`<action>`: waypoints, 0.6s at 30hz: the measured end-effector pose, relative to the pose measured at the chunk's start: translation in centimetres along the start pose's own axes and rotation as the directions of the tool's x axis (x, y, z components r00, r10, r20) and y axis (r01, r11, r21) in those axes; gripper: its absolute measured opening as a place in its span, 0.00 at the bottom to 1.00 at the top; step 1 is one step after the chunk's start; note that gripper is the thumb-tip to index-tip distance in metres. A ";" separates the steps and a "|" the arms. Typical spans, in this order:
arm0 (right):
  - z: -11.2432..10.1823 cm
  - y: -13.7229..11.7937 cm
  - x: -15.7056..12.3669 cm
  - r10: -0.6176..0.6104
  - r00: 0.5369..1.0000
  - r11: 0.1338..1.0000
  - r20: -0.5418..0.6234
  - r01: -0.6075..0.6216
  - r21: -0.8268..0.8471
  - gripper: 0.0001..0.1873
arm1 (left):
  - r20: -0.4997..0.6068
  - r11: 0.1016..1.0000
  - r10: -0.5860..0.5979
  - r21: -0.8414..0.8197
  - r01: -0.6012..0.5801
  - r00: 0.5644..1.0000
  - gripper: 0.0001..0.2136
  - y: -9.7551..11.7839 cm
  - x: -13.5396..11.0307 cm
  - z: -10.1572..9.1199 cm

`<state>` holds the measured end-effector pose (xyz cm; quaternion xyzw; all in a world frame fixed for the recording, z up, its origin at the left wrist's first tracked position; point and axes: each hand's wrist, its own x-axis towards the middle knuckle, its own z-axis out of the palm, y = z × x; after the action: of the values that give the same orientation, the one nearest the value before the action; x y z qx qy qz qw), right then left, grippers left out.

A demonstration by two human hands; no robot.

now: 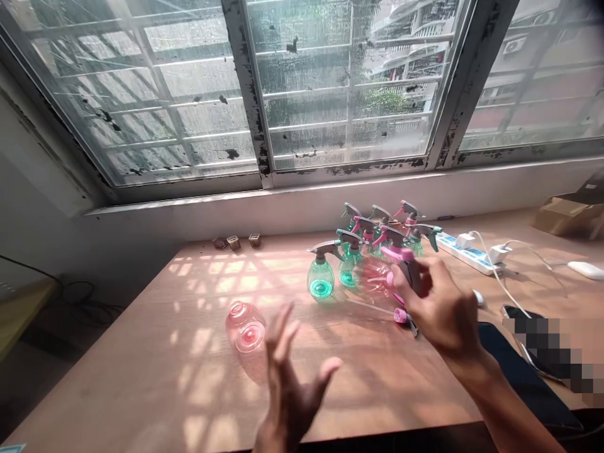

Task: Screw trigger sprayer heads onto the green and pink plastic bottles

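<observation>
My right hand (pixel 438 308) is closed round the grey and pink trigger head of a pink spray bottle (pixel 377 275) that lies tilted on the wooden table (pixel 141 377). A loose pink sprayer tube piece (pixel 401 314) lies just below that hand. My left hand (pixel 290 377) hovers open with fingers spread, holding nothing. Just beyond its fingertips lies a pink bottle body without a head (pixel 246 327), on its side. A green spray bottle (pixel 321 274) stands upright to the left of the held one.
Several more green and pink spray bottles (pixel 377 229) stand grouped behind. A white power strip (pixel 467 251) with plugs and cables lies at the right, beside a white mouse (pixel 585 269) and a cardboard box (pixel 566 214). Small brown pots (pixel 233 241) sit by the wall.
</observation>
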<state>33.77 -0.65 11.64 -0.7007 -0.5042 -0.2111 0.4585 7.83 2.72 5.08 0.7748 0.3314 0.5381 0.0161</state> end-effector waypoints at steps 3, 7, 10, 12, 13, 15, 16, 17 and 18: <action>-3.8 -2.3 -3.5 0.088 0.989 0.940 0.120 -0.123 0.318 0.14 | 0.053 1.000 0.015 0.001 -0.015 0.998 0.52 2.8 -1.8 3.3; -7.2 -3.2 -6.0 0.101 0.882 0.861 0.460 -0.309 0.404 0.15 | 0.053 0.996 0.055 0.061 -0.059 0.997 0.41 2.6 -2.7 3.2; -8.7 -2.2 -6.5 0.058 0.802 0.841 0.594 -0.360 0.404 0.14 | 0.196 0.989 0.130 -0.098 -0.112 0.972 0.44 1.3 -3.2 0.6; -9.1 -1.3 -6.5 -0.014 0.773 0.833 0.634 -0.341 0.434 0.17 | 0.340 0.966 0.106 -0.258 -0.015 0.934 0.46 0.7 -3.6 -1.1; -9.3 -0.9 -6.4 -0.054 0.759 0.832 0.649 -0.324 0.449 0.18 | 0.438 0.943 0.065 -0.320 0.088 0.897 0.44 0.6 -3.9 -1.9; -9.4 -0.3 -6.1 -0.162 0.724 0.818 0.670 -0.282 0.502 0.18 | 0.672 0.826 -0.047 -0.390 0.407 0.739 0.36 0.4 -4.3 -3.2; -9.4 -0.2 -6.0 -0.239 0.698 0.792 0.675 -0.262 0.551 0.17 | 0.787 0.690 -0.101 -0.386 0.613 0.609 0.30 0.5 -4.5 -3.8; -9.5 -0.2 -5.9 -0.338 0.666 0.746 0.665 -0.242 0.621 0.15 | 0.879 0.500 -0.120 -0.348 0.793 0.461 0.26 0.6 -4.7 -4.5; -9.5 -0.4 -5.9 -0.438 0.630 0.685 0.641 -0.229 0.692 0.14 | 0.944 0.279 -0.095 -0.279 0.919 0.316 0.22 0.7 -4.9 -5.1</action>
<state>32.59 -11.78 12.01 -0.4477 -0.7328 0.2943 0.4195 2.84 -2.16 3.47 0.6203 0.2589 0.1620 0.7224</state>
